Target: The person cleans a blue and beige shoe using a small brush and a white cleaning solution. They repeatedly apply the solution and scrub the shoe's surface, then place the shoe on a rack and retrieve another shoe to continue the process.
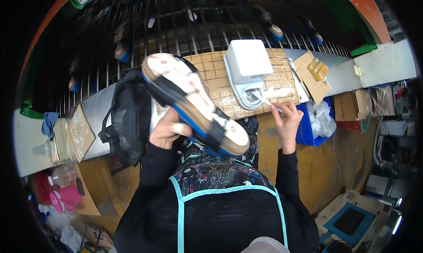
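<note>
My left hand (169,128) is closed around the side of a half-made sandal (194,91), with black straps, a pale sole face turned up and a blue shoe last showing beneath. The sandal is held tilted above the bench's near edge, slightly blurred. Between the fingertips of my right hand (287,119) is a thin white brush (267,102). Its tip is inside the round cup at the front of a white dispenser (249,61), so the bristles are hidden. The dispenser stands on a taped cardboard sheet (211,70).
Behind the bench lies a rack of metal rollers (194,41) carrying several blue-lasted shoes. A black mesh bag (130,116) hangs at left. On the right are a blue bin (323,132) with clear plastic bags and yellow blocks (317,69) on cardboard. A pink container (66,197) sits lower left.
</note>
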